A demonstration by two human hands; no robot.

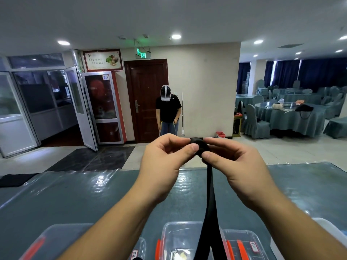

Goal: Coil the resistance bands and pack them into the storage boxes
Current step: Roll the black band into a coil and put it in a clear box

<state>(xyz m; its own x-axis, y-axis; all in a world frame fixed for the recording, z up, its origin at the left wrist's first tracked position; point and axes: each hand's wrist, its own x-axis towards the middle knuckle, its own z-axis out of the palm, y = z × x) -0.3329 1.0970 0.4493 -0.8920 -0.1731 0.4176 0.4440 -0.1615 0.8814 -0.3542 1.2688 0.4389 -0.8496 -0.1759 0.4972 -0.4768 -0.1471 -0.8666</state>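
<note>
A black resistance band (210, 203) hangs from a small tight coil held up in front of me, above the table. My left hand (165, 158) pinches the coil from the left with thumb and curled fingers. My right hand (232, 162) pinches it from the right, thumb on the front of the roll. The band's loose length drops straight down and splits into two strips over the clear storage boxes (180, 241) with orange latches at the near table edge. Part of the coil is hidden by my fingers.
The table (75, 199) has a teal cloth under shiny plastic. Another clear box (56, 239) sits at the near left, one more (246, 243) at the near right. A person (168, 113) stands beyond the table by a brown door. Covered dining tables and chairs (289, 113) fill the right.
</note>
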